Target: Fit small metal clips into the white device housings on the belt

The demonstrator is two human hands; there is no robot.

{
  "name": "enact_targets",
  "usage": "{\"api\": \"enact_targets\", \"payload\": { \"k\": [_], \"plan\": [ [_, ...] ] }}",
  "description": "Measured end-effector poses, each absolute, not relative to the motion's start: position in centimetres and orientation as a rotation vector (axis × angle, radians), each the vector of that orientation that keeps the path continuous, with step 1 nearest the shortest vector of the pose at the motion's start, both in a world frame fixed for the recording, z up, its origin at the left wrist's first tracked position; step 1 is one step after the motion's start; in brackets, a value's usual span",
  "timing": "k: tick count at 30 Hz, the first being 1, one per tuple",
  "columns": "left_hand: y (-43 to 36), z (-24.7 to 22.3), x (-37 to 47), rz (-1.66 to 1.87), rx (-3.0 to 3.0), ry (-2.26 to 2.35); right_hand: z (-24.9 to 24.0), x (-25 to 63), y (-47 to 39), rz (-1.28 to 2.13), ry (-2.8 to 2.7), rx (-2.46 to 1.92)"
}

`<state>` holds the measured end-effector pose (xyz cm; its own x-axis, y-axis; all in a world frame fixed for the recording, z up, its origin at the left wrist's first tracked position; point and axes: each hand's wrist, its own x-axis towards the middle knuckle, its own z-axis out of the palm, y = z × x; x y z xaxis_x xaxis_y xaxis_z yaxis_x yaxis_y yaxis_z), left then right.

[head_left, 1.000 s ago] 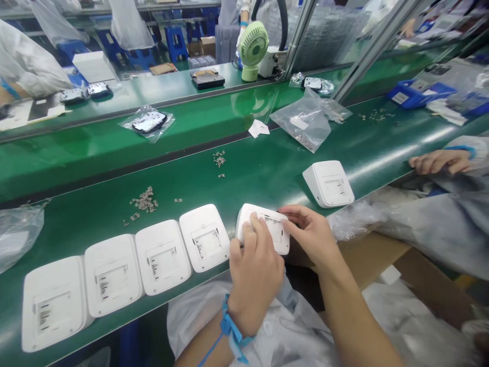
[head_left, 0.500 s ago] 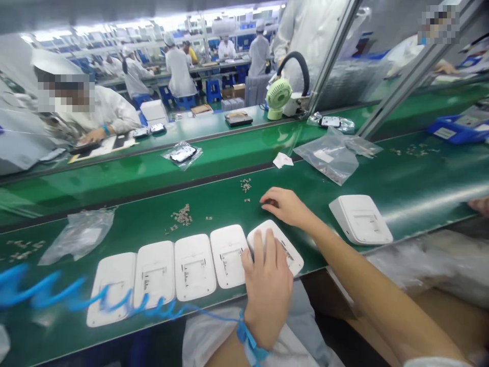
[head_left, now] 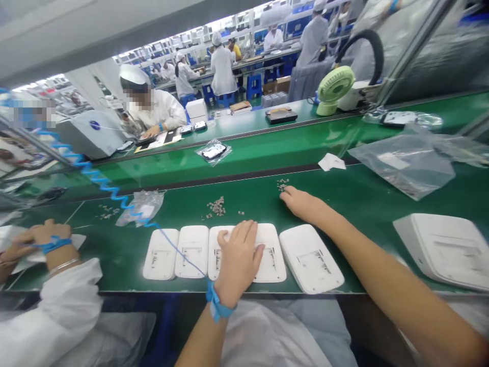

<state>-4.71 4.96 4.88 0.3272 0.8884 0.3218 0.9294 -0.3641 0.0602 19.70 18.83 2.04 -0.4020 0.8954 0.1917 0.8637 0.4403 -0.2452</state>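
My left hand [head_left: 239, 257] lies with fingers stretched over the neighbouring edges of two white plastic housings [head_left: 277, 239] in the middle of a row. Each housing has a rectangular recess with small metal contacts. To the right of it is a tilted white housing [head_left: 301, 239], with neither hand on it. Beyond the row, my right hand [head_left: 303, 204] has its fingertips drawn together at the near edge of a small pile of tiny metal pieces [head_left: 282, 182]. Whatever those fingertips hold is hidden. Another pile of metal pieces [head_left: 217, 206] sits behind the row.
A thicker white housing [head_left: 451, 244] stands at the right. Clear bags [head_left: 405, 160] lie behind it. A blue coiled cord [head_left: 110, 191] runs to my left wrist. At the left, a co-worker's hands [head_left: 49, 237] work. A green fan [head_left: 334, 89] stands on the far ledge.
The view has swung left. My left hand has gone from the tilted end housing to the housings left of it. My right hand has reached the small pile and its fingers have closed.
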Motion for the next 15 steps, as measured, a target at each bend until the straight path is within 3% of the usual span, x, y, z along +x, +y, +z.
{"api": "enact_targets", "payload": {
  "k": [6, 11, 15],
  "plan": [
    [3.5, 4.4, -1.9, -0.388, -2.241, -1.792, 3.9, 21.4, 10.6, -0.179, -1.945, -1.244],
    [3.0, 4.8, 1.0, -0.393, -2.172, -1.940, 3.2, 19.7, 0.1, 0.003, -1.590, -1.416],
    [2.6, 5.0, 1.9, -0.389, -2.219, -1.875, 0.9, 19.4, -1.3, 0.130, -1.455, -1.519]
  ]
}}
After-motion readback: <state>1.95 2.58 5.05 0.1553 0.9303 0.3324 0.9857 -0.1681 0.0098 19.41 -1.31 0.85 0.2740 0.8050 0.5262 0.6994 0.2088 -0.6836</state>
